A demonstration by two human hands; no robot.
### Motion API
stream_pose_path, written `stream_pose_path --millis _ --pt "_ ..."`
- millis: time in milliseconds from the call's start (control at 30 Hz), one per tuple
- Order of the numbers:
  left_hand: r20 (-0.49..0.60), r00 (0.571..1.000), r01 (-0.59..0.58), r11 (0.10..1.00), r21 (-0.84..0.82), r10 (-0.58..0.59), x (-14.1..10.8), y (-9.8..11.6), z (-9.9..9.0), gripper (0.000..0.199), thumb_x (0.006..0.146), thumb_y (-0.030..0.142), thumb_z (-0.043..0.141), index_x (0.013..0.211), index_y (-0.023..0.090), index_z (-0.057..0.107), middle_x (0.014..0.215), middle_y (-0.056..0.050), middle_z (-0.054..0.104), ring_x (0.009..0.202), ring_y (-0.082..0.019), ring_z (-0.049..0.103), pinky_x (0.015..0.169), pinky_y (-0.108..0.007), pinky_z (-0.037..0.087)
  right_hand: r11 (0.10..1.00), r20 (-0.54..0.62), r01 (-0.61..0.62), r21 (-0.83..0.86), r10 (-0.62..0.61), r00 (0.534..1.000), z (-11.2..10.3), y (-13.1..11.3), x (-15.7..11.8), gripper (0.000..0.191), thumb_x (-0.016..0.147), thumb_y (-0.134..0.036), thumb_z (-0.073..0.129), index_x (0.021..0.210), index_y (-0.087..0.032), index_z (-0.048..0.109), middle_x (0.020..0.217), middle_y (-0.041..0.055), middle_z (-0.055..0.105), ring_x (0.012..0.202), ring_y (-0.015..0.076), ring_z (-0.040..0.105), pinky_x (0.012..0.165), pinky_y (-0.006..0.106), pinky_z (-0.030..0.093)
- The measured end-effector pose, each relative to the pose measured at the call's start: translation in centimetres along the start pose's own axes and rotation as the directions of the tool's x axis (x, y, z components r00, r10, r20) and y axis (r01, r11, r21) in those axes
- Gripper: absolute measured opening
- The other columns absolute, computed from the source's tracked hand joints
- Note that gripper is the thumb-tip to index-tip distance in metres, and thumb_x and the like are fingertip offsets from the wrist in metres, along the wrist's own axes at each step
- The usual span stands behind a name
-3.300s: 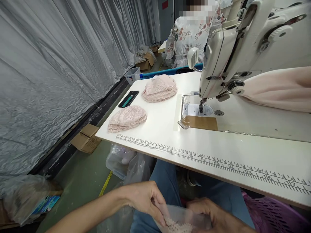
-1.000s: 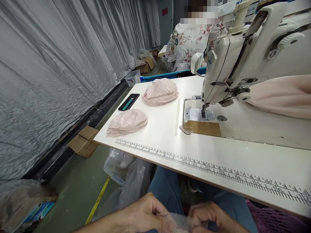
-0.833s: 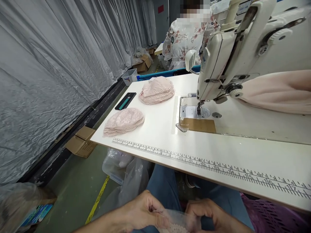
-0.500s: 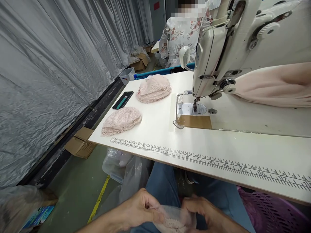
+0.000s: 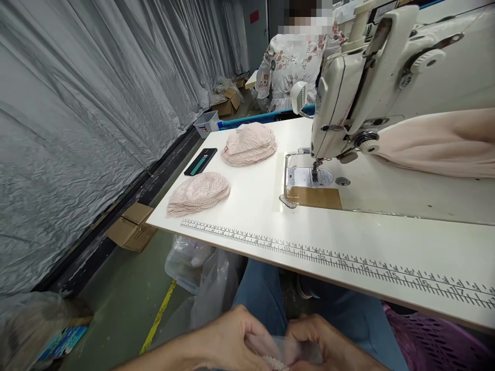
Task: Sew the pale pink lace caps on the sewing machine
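While gripping sheer fabric (image 5: 280, 349) in left hand (image 5: 236, 336) and right hand (image 5: 320, 335), holds it outside the surface's (image 5: 251, 206) near edge, partly hidden, cut off below

I have the sewing machine (image 5: 340, 98) on the table (image 5: 251, 203) at upper right, the far stack (image 5: 249, 146) left of it, the near stack (image 5: 199, 195) by the front edge; at bottom centre, cloth (image 5: 275, 361) between left hand (image 5: 240, 340) and right hand (image 5: 319, 337).

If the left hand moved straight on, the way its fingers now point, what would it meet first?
Past the sheer fabric it holds, probably the right hand; depth is hard to judge.
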State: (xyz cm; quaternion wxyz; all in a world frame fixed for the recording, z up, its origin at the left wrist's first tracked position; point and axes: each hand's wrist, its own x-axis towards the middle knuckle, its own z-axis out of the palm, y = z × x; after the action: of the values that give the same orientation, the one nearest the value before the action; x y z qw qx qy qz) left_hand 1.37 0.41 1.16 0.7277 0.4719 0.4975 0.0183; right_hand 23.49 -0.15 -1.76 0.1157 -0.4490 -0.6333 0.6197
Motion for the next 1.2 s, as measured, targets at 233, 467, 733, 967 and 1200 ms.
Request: stream_pose_path --millis 233,467,733,967,1200 --pt "-0.038 0.999 0.014 1.000 -0.009 -0.014 0.8 -0.4 0.4 0.060 0.044 0.058 0.084 0.084 0.013 0.077 0.072 -0.006 0.072 0.068 -0.019 0.067 0.068 -0.025 0.052 0.986 0.128 -0.079 0.145 0.060 0.990 -1.6 0.3 -0.2 0.010 0.064 -0.014 0.065 0.070 -0.020 0.070 0.067 -0.0032 0.060 0.069 0.0151 0.056 0.061 0.023 0.040" --pt "-0.021 1.000 0.016 0.999 -0.048 -0.017 0.5 -0.8 -0.1 0.056 0.049 0.055 0.084 0.086 0.014 0.077 0.077 -0.007 0.073 0.075 -0.021 0.069 0.075 -0.029 0.054 0.985 0.159 -0.052 0.164 0.025 0.987 -1.6 1.1 -0.3 0.014 0.062 -0.017 0.071 0.075 -0.019 0.069 0.078 -0.0010 0.063 0.081 0.0197 0.059 0.069 0.027 0.043" --pt "-0.043 0.998 0.053 0.998 -0.018 -0.054 0.2 -0.6 -0.2 0.056 0.049 0.057 0.083 0.085 0.015 0.077 0.079 -0.007 0.073 0.072 -0.019 0.068 0.074 -0.029 0.053 0.997 -0.002 0.029 0.074 -0.029 1.000 0.2 2.6 -0.2 0.007 0.068 -0.024 0.071 0.073 -0.021 0.070 0.083 0.0012 0.061 0.084 0.0207 0.058 0.081 0.032 0.044" --pt "-0.017 0.998 0.063 0.995 -0.082 -0.065 0.2 -0.6 -0.4 0.059 0.047 0.059 0.083 0.086 0.015 0.077 0.073 -0.005 0.071 0.065 -0.014 0.061 0.070 -0.026 0.050 0.985 0.153 0.002 0.170 -0.028 0.988 -0.9 2.8 0.5 0.031 0.070 -0.051 0.068 0.069 -0.020 0.074 0.065 0.0008 0.061 0.068 0.0187 0.055 0.061 0.027 0.044" --pt "-0.002 0.998 0.064 0.995 -0.075 -0.064 0.1 -0.7 -0.4 0.075 0.047 0.074 0.073 0.088 0.011 0.077 0.064 -0.002 0.062 0.058 -0.007 0.045 0.058 -0.019 0.038 0.977 0.129 0.011 0.212 -0.039 0.991 -1.0 4.8 0.5 0.045 0.073 -0.063 0.063 0.078 -0.019 0.073 0.074 0.0020 0.060 0.077 0.0201 0.055 0.069 0.030 0.043"
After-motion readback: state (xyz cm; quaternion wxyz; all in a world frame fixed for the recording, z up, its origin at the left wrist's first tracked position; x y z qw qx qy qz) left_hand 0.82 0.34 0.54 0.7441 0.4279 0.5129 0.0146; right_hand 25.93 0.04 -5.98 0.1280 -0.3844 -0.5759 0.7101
